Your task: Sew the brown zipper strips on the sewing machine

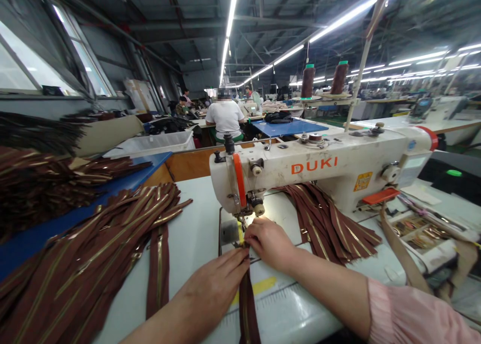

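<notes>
A brown zipper [248,304] with brass-coloured teeth runs from the front table edge up to the needle area of a white sewing machine [278,166]. My left hand [216,286] presses its fingertips on the zipper, just in front of the presser foot. Beside it, my right hand [268,241] pinches the zipper's far end close to the needle; its fingertips partly hide that end. To the left lies a big heap of brown zippers [112,234]. Another bundle of zippers [326,221] is spread under the machine arm.
At the right stands a compartment tray [424,236] of small metal parts. Two brown thread cones [308,81] sit on a stand behind the machine. More zippers [45,184] cover a blue table at far left. A person in a white shirt [225,117] sits ahead.
</notes>
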### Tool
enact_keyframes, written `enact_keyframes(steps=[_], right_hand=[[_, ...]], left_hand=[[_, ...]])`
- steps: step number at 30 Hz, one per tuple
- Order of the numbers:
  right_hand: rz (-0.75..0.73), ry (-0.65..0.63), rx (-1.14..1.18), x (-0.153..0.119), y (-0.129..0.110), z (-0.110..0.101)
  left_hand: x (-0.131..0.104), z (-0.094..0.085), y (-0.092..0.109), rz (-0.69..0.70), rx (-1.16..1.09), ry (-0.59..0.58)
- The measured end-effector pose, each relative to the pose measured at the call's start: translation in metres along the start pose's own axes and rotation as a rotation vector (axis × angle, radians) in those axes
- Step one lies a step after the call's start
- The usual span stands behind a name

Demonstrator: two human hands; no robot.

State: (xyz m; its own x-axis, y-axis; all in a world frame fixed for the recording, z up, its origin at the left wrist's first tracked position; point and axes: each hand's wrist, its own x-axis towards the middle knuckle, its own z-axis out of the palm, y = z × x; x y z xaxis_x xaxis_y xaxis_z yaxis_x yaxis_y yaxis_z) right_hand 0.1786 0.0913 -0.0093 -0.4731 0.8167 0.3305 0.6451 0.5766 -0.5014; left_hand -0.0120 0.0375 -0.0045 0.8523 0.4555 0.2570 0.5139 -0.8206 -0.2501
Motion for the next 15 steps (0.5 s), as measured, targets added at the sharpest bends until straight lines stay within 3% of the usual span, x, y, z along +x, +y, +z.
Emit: enact_keyframes(steps=[7, 15], right_hand=[[0.002, 0.108, 0.022, -0.008, 0.008, -0.003], [-0.191, 0.043, -0.092, -0.018, 0.003, -0.007]], left_hand=[[0.007, 0.004, -0.01, -0.036, 0.07, -0.003], [0.015, 0.009, -0.017, -0.077, 0.082, 0.001]])
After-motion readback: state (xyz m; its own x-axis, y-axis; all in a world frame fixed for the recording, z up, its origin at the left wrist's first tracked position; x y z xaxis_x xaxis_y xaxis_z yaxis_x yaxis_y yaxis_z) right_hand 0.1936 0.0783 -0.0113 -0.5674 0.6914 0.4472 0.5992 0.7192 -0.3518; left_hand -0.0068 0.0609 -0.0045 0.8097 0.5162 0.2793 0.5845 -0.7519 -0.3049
